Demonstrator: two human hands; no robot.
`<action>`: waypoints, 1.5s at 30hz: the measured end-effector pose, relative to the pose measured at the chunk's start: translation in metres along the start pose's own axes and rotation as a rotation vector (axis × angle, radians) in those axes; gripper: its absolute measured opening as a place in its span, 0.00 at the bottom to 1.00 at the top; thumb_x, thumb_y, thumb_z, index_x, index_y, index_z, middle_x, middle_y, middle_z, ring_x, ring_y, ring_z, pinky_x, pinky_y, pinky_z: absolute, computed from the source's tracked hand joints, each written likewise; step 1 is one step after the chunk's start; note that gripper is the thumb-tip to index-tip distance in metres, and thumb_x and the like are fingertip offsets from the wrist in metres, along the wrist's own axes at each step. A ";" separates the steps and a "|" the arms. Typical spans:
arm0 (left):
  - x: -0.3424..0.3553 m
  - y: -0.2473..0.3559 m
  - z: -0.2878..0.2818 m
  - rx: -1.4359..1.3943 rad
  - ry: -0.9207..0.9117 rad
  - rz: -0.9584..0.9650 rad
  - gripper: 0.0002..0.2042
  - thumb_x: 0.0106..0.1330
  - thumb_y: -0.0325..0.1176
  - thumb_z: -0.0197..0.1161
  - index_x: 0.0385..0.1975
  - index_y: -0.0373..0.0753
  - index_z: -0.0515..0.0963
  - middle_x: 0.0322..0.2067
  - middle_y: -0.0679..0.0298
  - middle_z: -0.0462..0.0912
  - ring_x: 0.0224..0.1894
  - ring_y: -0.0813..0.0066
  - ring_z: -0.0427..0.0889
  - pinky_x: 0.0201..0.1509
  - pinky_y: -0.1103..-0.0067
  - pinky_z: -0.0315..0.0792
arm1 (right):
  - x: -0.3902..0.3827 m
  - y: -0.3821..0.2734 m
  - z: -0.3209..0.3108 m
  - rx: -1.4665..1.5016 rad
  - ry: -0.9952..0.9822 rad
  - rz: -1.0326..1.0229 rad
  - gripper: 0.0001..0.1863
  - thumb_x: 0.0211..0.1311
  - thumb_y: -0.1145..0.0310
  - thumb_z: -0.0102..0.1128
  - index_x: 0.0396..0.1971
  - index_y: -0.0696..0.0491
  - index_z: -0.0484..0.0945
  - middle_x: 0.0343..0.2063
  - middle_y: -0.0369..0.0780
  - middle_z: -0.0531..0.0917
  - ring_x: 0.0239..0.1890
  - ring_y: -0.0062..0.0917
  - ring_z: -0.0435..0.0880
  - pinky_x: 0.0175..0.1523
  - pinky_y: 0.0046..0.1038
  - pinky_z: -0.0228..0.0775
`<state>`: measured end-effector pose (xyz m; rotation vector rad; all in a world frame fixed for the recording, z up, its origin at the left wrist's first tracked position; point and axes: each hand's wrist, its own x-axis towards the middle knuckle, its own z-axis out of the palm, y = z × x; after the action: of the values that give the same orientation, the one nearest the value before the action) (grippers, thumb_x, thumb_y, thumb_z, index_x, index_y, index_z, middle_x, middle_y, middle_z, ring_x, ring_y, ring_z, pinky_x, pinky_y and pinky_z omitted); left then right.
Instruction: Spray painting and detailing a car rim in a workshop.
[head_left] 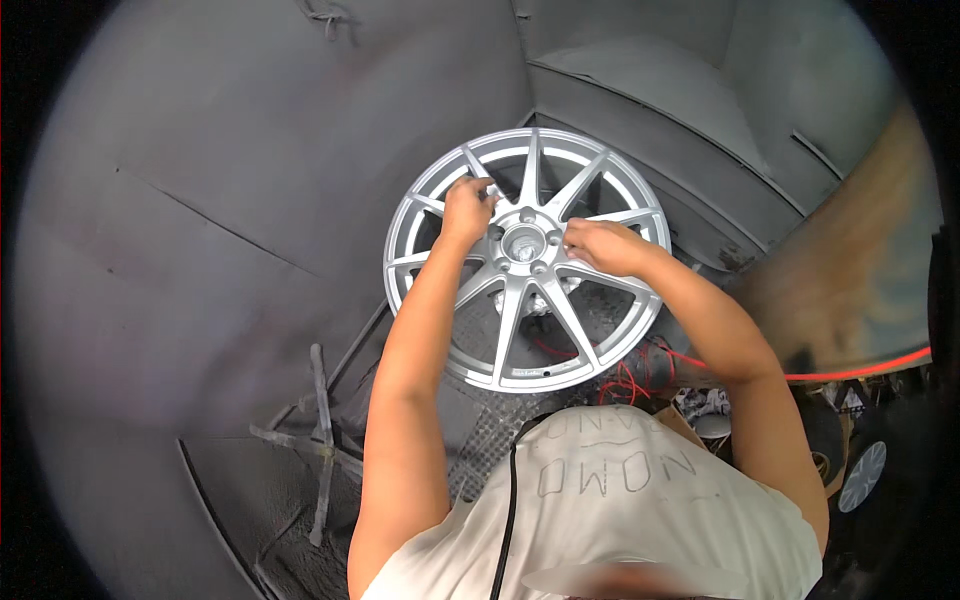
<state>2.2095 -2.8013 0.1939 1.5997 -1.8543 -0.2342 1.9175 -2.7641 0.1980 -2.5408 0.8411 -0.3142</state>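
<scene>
A silver multi-spoke car wheel rim [512,335] lies face up in front of me, with its hub [523,243] and several bolt holes in the middle. My left hand [469,210] is over the spokes at the upper left of the hub, its fingers bent and pressed together. Just right of the hub, my right hand [604,246] rests at a spoke with curled fingers. Whatever either hand pinches is hidden or too small to name. Beneath the rim, a crumpled silvery wrapping [540,298] shows between the spokes.
Dark grey sheeting [190,190] covers the walls around. A grey-coated metal stand [325,448] is at lower left. Red hose [850,371] runs along the right side and coils below the rim. A tan rounded surface [850,270] and a small spoked disc [862,477] are at right.
</scene>
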 end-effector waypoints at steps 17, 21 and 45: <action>-0.026 0.009 -0.003 0.138 -0.033 0.108 0.05 0.63 0.23 0.62 0.37 0.31 0.79 0.41 0.45 0.80 0.47 0.43 0.80 0.52 0.59 0.75 | 0.024 -0.029 0.006 -0.024 0.472 0.352 0.14 0.65 0.69 0.60 0.46 0.59 0.84 0.40 0.53 0.85 0.49 0.50 0.83 0.58 0.44 0.73; -0.041 0.016 -0.012 0.106 -0.033 0.139 0.06 0.64 0.22 0.60 0.39 0.30 0.77 0.43 0.43 0.79 0.48 0.42 0.80 0.52 0.59 0.74 | 0.018 -0.031 0.006 -0.039 0.481 0.377 0.12 0.66 0.68 0.61 0.45 0.57 0.85 0.39 0.52 0.84 0.47 0.49 0.83 0.56 0.44 0.73; -0.077 0.058 -0.066 0.242 -0.224 0.283 0.09 0.64 0.27 0.63 0.41 0.39 0.86 0.40 0.51 0.84 0.44 0.47 0.84 0.51 0.61 0.79 | -0.012 -0.105 0.014 -0.030 0.479 0.433 0.09 0.63 0.70 0.58 0.34 0.61 0.79 0.36 0.54 0.84 0.43 0.54 0.82 0.49 0.48 0.74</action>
<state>2.2029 -2.6972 0.2465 1.4891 -2.3306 -0.0665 1.9661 -2.6770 0.2345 -2.2521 1.5474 -0.7839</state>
